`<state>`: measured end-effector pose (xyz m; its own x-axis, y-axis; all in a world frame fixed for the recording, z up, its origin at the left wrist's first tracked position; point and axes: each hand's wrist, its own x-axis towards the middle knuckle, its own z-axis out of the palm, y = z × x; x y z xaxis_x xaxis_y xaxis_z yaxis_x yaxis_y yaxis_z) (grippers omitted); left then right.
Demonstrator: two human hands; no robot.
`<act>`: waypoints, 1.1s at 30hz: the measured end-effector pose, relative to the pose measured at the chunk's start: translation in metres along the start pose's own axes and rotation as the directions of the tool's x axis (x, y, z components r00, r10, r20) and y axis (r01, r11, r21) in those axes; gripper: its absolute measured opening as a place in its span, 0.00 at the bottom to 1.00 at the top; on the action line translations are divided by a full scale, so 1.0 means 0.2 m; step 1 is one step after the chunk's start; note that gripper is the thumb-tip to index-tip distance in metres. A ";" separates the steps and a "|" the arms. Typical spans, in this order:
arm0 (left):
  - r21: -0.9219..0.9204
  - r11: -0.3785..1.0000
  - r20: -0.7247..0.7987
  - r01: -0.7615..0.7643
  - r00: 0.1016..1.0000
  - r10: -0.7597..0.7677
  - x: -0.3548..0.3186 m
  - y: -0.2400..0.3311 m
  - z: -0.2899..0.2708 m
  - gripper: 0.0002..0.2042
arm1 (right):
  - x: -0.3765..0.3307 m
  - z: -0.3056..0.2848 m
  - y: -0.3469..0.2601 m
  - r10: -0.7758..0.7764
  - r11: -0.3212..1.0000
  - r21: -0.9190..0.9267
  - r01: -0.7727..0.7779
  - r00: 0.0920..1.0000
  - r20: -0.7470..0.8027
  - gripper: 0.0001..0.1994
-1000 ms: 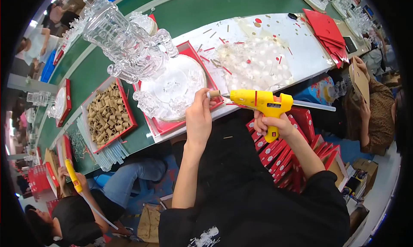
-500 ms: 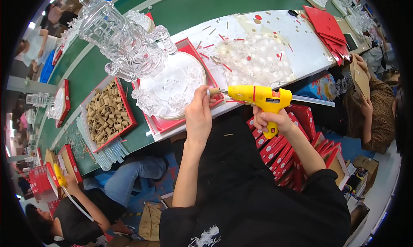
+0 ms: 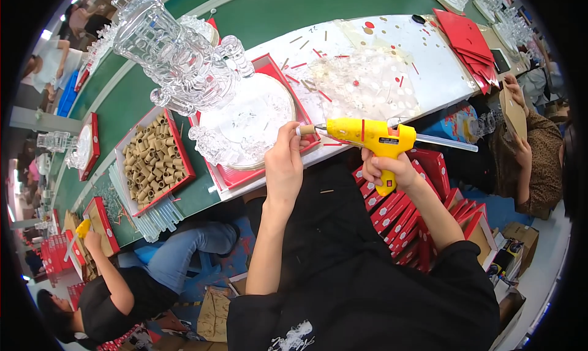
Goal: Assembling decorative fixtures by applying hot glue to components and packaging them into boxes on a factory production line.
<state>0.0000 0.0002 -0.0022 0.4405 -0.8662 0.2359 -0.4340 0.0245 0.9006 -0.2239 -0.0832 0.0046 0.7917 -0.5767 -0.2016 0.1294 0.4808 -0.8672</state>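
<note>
We list the following.

Left hand point(image 3: 284, 167): fingers pinched narrow on one brown cardboard tube point(image 3: 307, 130), held by the near right corner of a red tray point(image 3: 304, 119).

Right hand point(image 3: 391, 169): wrapped around the handle of a yellow glue gun point(image 3: 370, 137), its nozzle aimed left at the tube's end; whether the tip touches, we cannot tell. A clear glue stick point(image 3: 447, 143) juts from the gun's rear.

In the tray we count a round white base point(image 3: 245, 124), clear ornaments along its rim; over its far left part, a tall clear vessel point(image 3: 165, 51), tilted leftward.

Left of it, on the green table point(image 3: 294, 20): a red-sided box point(image 3: 181, 152) heaped with like tubes point(image 3: 153, 161), and beside it a bundle of clear glue sticks point(image 3: 150, 221).

Right of the tray: a white board point(image 3: 438, 69) strewn with red and brown scraps; at its far right, a stack of red cards point(image 3: 459, 42) and a dark phone point(image 3: 501, 59).

Below the table, by the right forearm: stacked red boxes point(image 3: 392, 222).

Nearby we note a co-worker at left point(image 3: 116, 299) holding another yellow tool point(image 3: 82, 228), and a co-worker at right point(image 3: 539, 161) holding a brown panel point(image 3: 513, 113).
</note>
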 end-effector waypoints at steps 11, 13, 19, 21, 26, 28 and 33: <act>0.018 1.000 0.005 0.008 1.000 -0.008 0.00 0.02 -0.01 0.09 | -0.02 0.01 -0.01 0.016 1.000 -0.003 -0.016 1.000 -0.018 0.10; 0.016 1.000 0.002 0.015 1.000 -0.015 0.00 0.01 0.00 0.09 | -0.02 0.01 -0.01 0.029 0.999 -0.016 -0.029 0.999 -0.022 0.11; 0.017 1.000 0.004 0.010 1.000 -0.010 0.00 0.01 0.00 0.09 | -0.03 0.01 -0.01 0.025 1.000 -0.012 -0.025 1.000 -0.010 0.11; 0.013 1.000 0.002 0.012 1.000 -0.012 0.00 0.01 0.00 0.09 | -0.04 0.02 -0.02 0.029 1.000 -0.008 -0.029 1.000 -0.008 0.11; 0.013 1.000 -0.006 0.013 1.000 -0.013 0.00 0.01 0.00 0.09 | -0.03 0.04 -0.03 0.011 1.000 0.002 -0.011 1.000 0.009 0.11; 0.030 1.000 -0.008 0.002 1.000 -0.001 0.00 0.01 0.00 0.09 | -0.02 0.04 -0.03 0.006 1.000 -0.010 -0.006 1.000 0.000 0.11; 0.011 1.000 -0.007 0.000 1.000 0.000 0.00 0.02 0.00 0.09 | -0.02 0.04 -0.03 -0.005 1.000 -0.028 0.004 1.000 -0.027 0.11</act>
<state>-0.0015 -0.0005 0.0014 0.4460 -0.8626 0.2387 -0.4427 0.0191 0.8965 -0.2228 -0.0790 0.0138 0.7749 -0.5964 -0.2096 0.1158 0.4599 -0.8804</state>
